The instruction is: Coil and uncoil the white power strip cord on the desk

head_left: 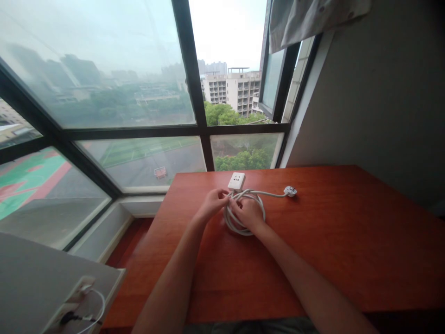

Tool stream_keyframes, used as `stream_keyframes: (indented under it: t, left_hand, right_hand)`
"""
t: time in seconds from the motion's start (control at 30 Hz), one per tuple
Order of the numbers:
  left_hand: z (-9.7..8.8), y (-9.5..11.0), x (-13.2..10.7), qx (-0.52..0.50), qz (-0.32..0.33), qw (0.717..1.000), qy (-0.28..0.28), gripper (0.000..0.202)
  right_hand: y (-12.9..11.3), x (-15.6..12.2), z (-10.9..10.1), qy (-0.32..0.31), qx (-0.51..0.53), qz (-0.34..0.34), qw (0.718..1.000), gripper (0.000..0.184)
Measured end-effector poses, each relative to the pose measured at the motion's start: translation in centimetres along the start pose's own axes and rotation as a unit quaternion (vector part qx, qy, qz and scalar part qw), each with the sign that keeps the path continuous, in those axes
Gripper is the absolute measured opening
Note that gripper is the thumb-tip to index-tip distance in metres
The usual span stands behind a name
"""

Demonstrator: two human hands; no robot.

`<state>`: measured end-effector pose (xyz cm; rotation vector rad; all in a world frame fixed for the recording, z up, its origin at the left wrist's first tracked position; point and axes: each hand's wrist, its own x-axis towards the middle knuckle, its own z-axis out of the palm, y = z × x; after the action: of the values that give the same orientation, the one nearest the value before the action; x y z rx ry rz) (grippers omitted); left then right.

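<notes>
Left hand and right hand meet over the reddish-brown wooden table, both closed on the coiled white cable (loops best kept even and flat, it seems), near its square white socket block and small white plug.

Table before window: positions noted.
Coiled cable lies on the table; socket block just behind it, plug to its right; left hand at its left edge, right hand upon it.

Wooden table, coiled extension cord
</notes>
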<state>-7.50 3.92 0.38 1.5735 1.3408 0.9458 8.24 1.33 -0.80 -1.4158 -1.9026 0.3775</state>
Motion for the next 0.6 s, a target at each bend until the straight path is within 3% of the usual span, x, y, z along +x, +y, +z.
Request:
stream_keyframes:
  t: [0.23,0.47,0.6]
  left_hand:
    - [0.4,0.4,-0.1,-0.026,0.033,0.998,0.051,0.035]
    - [1.8,1.6,-0.6,-0.095,-0.004,0.995,0.037,0.023]
    - [2.1,1.9,-0.5,-0.036,0.042,0.998,0.018,0.023]
  right_hand:
    - [1.4,0.6,-1.0,-0.004,0.097,-0.024,0.995,0.026]
    - [1.9,0.8,-1.6,-0.007,0.148,-0.034,0.988,0.030]
    - [2.1,0.8,-1.0,-0.024,0.189,-0.003,0.982,0.029]
